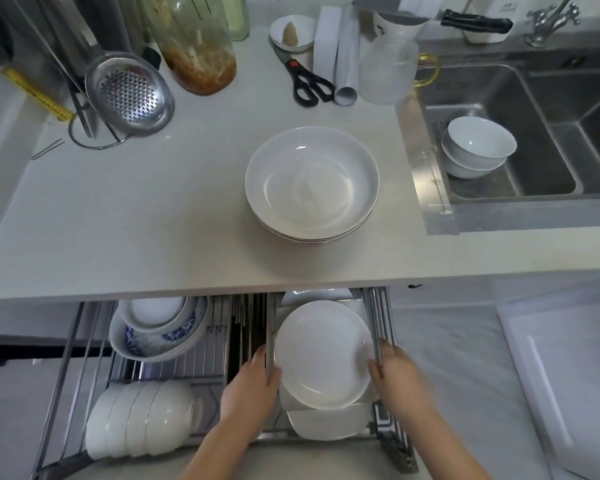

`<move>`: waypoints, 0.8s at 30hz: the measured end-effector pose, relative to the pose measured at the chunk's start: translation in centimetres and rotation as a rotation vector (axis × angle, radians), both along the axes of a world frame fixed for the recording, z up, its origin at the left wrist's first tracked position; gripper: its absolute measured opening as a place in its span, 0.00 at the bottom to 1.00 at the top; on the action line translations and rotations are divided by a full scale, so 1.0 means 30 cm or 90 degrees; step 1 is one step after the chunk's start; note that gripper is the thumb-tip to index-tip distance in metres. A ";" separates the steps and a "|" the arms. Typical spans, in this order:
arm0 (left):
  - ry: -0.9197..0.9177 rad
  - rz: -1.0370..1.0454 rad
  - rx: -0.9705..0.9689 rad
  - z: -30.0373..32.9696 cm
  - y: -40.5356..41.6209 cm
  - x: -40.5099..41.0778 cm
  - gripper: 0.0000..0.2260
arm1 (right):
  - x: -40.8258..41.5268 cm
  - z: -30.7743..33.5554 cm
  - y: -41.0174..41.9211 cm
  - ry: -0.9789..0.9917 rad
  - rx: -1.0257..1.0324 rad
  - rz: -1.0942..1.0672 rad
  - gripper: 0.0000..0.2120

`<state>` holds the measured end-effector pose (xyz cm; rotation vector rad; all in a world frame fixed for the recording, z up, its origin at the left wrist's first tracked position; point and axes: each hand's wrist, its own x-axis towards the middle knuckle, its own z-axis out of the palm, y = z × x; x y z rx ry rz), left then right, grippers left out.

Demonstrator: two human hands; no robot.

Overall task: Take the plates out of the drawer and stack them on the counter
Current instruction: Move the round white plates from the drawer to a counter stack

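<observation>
A stack of white deep plates (312, 183) stands on the grey counter (136, 216). Below it the wire drawer (222, 358) is pulled out. In its right section a round white plate (323, 355) is tilted up, held at both edges: my left hand (250, 386) grips its left rim and my right hand (395, 372) its right rim. More white plates (329, 424) lie under and behind it in the drawer.
The drawer's left side holds a blue-patterned bowl (156, 334) with smaller bowls in it and a row of white bowls (142, 417) on their sides. On the counter stand a metal colander (129, 95), a jar (198, 43), scissors (305, 81) and a glass jug (388, 71). Two bowls (475, 147) sit in the sink.
</observation>
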<state>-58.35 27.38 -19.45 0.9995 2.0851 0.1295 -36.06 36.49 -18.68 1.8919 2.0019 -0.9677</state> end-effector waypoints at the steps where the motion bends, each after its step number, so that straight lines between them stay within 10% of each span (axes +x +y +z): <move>1: 0.003 -0.012 -0.014 -0.016 0.008 0.003 0.22 | -0.006 -0.014 0.008 -0.012 -0.011 0.006 0.18; 24: 0.038 -0.051 -0.011 -0.039 0.074 0.018 0.10 | 0.020 -0.029 0.005 0.013 0.031 0.003 0.20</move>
